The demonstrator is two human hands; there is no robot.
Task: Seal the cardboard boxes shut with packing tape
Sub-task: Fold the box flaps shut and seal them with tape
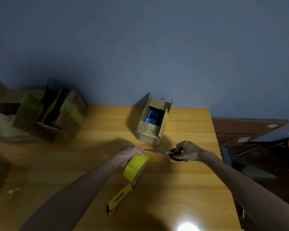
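Observation:
A small cardboard box (pixel 149 130) stands open near the table's far edge, flaps up, with a blue item (pixel 151 117) inside and old yellow tape on its flaps. My left hand (pixel 129 153) grips a roll of yellow packing tape (pixel 135 167) held on edge above the table. My right hand (pixel 188 150) holds black-handled scissors (pixel 167 152) by the handles, with the blades pointing left toward the top of the roll.
A yellow utility knife (pixel 119 197) lies on the wooden table (pixel 182 189) just below the roll. Several larger open boxes (pixel 57 117) crowd the far left. A flat carton (pixel 247 130) and a chair sit beyond the table's right edge.

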